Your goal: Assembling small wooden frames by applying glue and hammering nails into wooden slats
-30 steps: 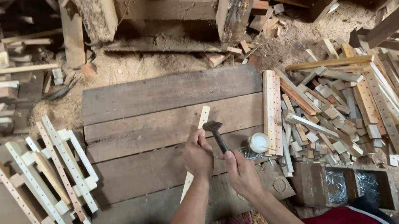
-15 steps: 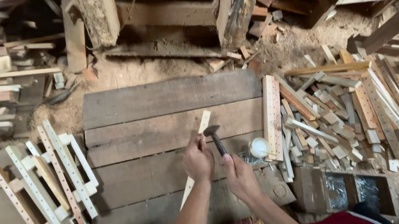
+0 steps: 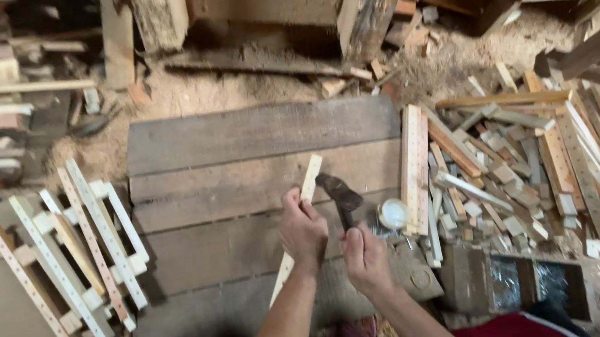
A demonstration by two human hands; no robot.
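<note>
My left hand point(image 3: 302, 230) grips a long pale wooden slat point(image 3: 310, 175) that lies slanted across the dark plank work surface point(image 3: 237, 149). My right hand point(image 3: 365, 257) holds a hammer point(image 3: 339, 194) by its handle, the dark metal head hovering just right of the slat's upper part. Both forearms reach in from the bottom of the view.
Assembled pale slat frames point(image 3: 72, 251) lie at the left. A perforated slat point(image 3: 414, 167) and a heap of short wood offcuts and strips point(image 3: 533, 164) lie at the right. A small round tin point(image 3: 394, 213) sits near the hammer. Sawdust and rough timber fill the back.
The hammer head has dropped slightly and moved closer to the slat. My left hand keeps its hold on the slat.
</note>
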